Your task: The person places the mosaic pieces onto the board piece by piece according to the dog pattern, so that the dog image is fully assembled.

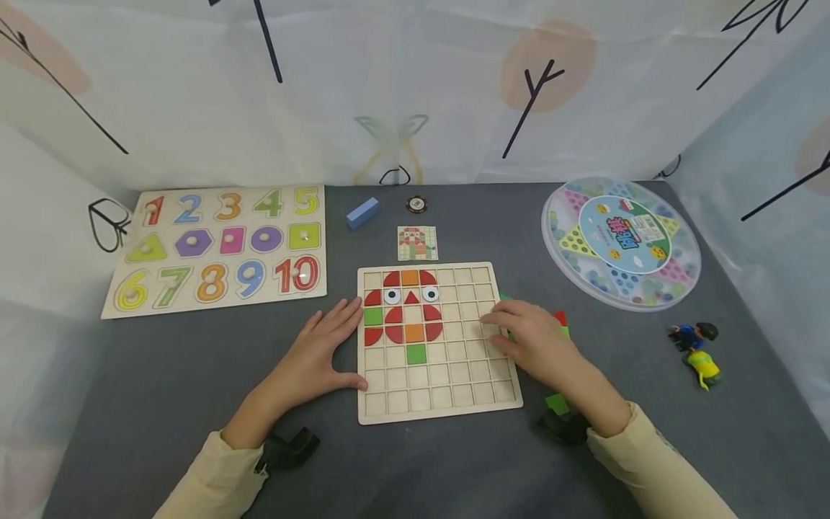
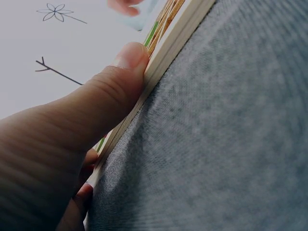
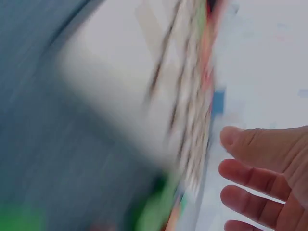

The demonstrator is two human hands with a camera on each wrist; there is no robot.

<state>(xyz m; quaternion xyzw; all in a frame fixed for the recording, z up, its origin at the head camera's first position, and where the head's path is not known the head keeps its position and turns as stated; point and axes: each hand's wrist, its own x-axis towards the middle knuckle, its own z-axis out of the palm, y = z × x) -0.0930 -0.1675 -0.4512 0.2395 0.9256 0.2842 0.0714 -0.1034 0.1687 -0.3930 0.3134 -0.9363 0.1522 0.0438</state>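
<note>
Left grip: spread against the board's left edge, clasping nothing.
Right grip: parted, I see nothing held; nearer the green piece, right of board.

The flat board on the left of the table carries raised numerals in two rows: the top row reads, from left to right, red "1", blue "2", orange "3", green "4" and yellow "5", and the bottom row reads yellow "6", green "7", orange "8", blue "9" and red "10". The round box on the right bears a blue label with large stylised Chinese characters in red and blue, not legible with certainty, and a white patch with print too small to read.
</note>
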